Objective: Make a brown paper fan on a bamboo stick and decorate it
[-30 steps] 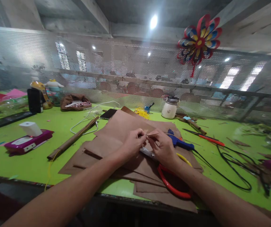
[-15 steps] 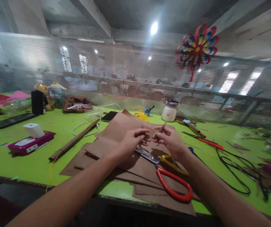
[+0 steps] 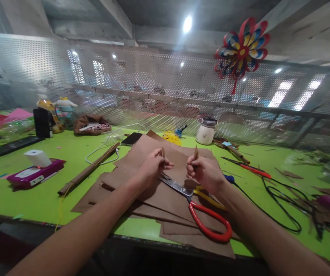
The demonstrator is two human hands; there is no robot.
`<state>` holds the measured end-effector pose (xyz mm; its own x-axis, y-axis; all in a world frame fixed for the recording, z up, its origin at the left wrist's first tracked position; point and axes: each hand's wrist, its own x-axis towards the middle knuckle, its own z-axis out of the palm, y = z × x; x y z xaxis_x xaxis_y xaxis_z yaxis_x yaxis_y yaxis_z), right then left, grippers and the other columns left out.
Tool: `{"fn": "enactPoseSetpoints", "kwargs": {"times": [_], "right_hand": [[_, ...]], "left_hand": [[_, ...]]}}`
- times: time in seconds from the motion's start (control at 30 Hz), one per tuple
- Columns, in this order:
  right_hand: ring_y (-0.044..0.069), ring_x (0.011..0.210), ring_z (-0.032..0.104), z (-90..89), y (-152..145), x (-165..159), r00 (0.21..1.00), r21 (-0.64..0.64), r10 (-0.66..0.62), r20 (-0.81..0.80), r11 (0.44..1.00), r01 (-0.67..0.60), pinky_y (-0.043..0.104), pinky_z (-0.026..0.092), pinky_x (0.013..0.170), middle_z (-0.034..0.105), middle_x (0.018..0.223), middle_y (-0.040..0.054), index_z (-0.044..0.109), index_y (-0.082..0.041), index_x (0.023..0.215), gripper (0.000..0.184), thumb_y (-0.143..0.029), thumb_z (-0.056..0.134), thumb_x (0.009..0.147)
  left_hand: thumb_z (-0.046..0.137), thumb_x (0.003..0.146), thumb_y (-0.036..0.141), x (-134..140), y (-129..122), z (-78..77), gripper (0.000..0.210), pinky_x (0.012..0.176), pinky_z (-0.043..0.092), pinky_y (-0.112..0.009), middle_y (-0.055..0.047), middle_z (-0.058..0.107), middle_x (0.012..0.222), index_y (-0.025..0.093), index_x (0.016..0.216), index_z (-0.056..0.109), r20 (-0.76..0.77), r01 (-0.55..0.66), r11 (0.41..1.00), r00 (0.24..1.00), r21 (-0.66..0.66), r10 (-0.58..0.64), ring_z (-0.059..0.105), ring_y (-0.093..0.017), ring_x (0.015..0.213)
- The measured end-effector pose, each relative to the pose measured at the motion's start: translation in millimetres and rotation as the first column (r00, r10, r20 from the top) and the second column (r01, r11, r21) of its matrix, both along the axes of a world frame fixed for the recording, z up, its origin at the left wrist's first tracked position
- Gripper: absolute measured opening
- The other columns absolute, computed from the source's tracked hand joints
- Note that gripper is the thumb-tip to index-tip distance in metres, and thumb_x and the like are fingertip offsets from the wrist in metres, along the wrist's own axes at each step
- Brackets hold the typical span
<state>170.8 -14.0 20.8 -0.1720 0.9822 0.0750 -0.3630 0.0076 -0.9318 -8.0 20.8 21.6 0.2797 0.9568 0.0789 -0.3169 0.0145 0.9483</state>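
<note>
Over a stack of brown paper sheets (image 3: pixel 165 207), both of my hands are raised and apart from each other. My left hand (image 3: pixel 155 163) pinches a small brown paper piece (image 3: pixel 162 152), mostly hidden by the fingers. In my right hand (image 3: pixel 205 172) a narrow, pointed brown paper strip (image 3: pixel 196 153) stands upright between thumb and fingers. Just below the hands lie large scissors (image 3: pixel 182 189) with one red and one yellow handle, resting on the sheets with the blades toward my left hand.
Left of the stack lie a brown paper roll (image 3: pixel 88 170) and a purple power strip (image 3: pixel 35 174) with a white plug. A red-handled tool (image 3: pixel 255 170) with black cable is on the right. Behind stand a white jar (image 3: pixel 206 132) and yellow string (image 3: pixel 171 137).
My hands have moved apart, the left one to the left. The paper strip in my right hand has turned from slanted to upright. The scissors stay on the sheets.
</note>
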Motion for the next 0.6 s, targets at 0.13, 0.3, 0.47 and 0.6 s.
{"fn": "enactPoseSetpoints", "kwargs": {"times": [0.13,0.3,0.47,0.6], "right_hand": [[0.008,0.042,0.037,-3.1,-2.9,-7.6,1.000,-0.074,0.025,-0.003,0.997,-0.026,0.022,0.035,0.042,0.045,0.052,-0.0044,0.056,-0.016,0.075,0.008,-0.023,0.051,0.075],[0.015,0.065,0.057,-15.9,0.5,-14.1,0.997,-0.034,-0.023,0.067,0.999,0.026,0.030,0.049,0.060,0.061,0.072,0.0054,0.063,-0.014,0.081,0.028,-0.041,0.055,0.081],[0.022,0.099,0.059,-23.0,4.7,-17.5,0.931,0.245,-0.165,0.325,0.966,0.086,0.038,0.048,0.084,0.066,0.106,0.0097,0.065,-0.018,0.106,0.038,-0.045,0.050,0.085],[0.022,0.098,0.059,-22.4,5.9,-19.7,0.824,0.447,-0.298,0.483,0.893,0.061,0.039,0.044,0.089,0.067,0.104,0.0083,0.065,-0.018,0.108,0.041,-0.047,0.046,0.087]], "left_hand": [[0.047,0.064,0.007,-1.2,1.9,-3.1,0.025,0.048,0.039,-0.018,0.002,0.052,0.063,0.016,0.087,0.049,0.006,-0.004,1.000,1.000,0.015,0.004,0.054,-0.009,0.054],[0.059,0.069,0.019,1.8,-0.8,-10.0,0.023,0.045,0.032,-0.017,0.008,0.042,0.051,0.017,0.089,0.050,-0.061,0.007,0.999,0.998,0.046,-0.004,0.043,-0.008,0.046],[0.059,0.076,0.032,4.2,-7.5,-10.3,0.020,0.043,0.025,-0.017,0.000,0.055,0.064,0.013,0.084,0.058,-0.172,0.141,0.989,0.976,0.042,-0.132,0.044,-0.007,0.050],[0.062,0.076,0.033,5.3,-12.3,-10.8,0.021,0.051,0.033,-0.020,-0.002,0.059,0.074,0.013,0.085,0.061,-0.205,0.281,0.959,0.942,0.048,-0.265,0.047,-0.008,0.055]]}}
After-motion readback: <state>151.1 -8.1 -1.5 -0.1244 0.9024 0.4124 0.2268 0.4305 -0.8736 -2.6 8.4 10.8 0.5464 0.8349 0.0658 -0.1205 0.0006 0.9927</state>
